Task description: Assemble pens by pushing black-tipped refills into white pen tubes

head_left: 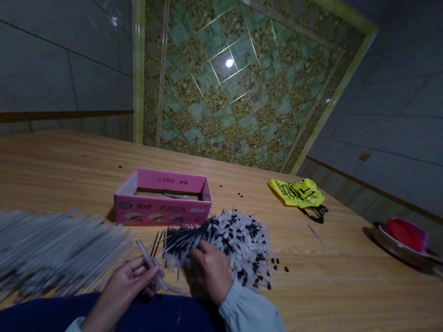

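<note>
My left hand (135, 277) is closed around a thin translucent tube (146, 255) that slants up and left past the fingers. My right hand (211, 269) reaches to the near-left side of a heap of small white and black pieces (240, 241). Its fingers are bent together and point down, and whatever they pinch is hidden. Dark thin sticks (183, 238) lie bunched at the heap's left, just beyond the right fingertips. To the left of my left hand spreads a large pile of long, clear, thin tubes (45, 248).
Behind the hands stands an open pink box (162, 210) with a few thin pieces inside. A yellow bag (299, 193) with black handles lies farther back. At the right is a pan (397, 248) holding a red container (405, 235). One loose stick (317, 237) lies on the wooden table (334, 297).
</note>
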The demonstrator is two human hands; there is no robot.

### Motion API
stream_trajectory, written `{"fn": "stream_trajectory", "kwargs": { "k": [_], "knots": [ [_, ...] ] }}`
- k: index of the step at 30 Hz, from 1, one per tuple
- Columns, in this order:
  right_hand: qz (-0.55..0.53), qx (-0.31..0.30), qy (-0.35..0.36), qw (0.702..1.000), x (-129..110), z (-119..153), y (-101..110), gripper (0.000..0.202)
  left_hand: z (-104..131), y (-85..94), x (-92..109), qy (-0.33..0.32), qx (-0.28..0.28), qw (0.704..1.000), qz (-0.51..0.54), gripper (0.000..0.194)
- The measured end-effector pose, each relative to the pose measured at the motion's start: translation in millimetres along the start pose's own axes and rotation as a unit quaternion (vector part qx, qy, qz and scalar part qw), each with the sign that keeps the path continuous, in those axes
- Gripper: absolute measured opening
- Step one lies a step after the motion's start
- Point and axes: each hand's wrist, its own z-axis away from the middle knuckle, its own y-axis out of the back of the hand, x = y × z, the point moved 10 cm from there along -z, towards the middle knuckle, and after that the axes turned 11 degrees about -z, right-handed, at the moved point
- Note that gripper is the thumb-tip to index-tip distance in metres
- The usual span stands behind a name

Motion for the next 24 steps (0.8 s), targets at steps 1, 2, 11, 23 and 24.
{"fn": "stream_trajectory", "kwargs": {
  "k": [1, 2, 11, 23, 24],
  "knots": [
    [0.004, -0.003, 0.010, 1.000, -2.1, -3.6, -1.7, 0.025, 0.7, -0.2, 1.3, -0.002, 0.000, 1.000, 0.000, 0.033],
    [0.008, -0.007, 0.019, 1.000, -3.9, -7.4, -3.7, 0.027, 1.0, -0.3, 1.9, -0.003, 0.000, 1.000, -0.003, 0.033],
    [0.071, -0.043, 0.111, 0.990, -17.6, -20.0, -13.2, 0.008, -0.2, 2.4, -2.6, 0.010, 0.008, 1.000, 0.013, 0.035],
    [-0.165, 0.230, 0.220, 0.933, -60.4, 32.7, 80.2, 0.015, -2.0, 16.9, -18.1, 0.068, 0.067, 0.974, 0.206, 0.013],
    [-0.205, 0.271, 0.195, 0.920, -62.4, 39.9, 92.3, 0.018, -2.1, 19.2, -20.7, 0.076, 0.080, 0.966, 0.233, 0.012]
  ]
}}
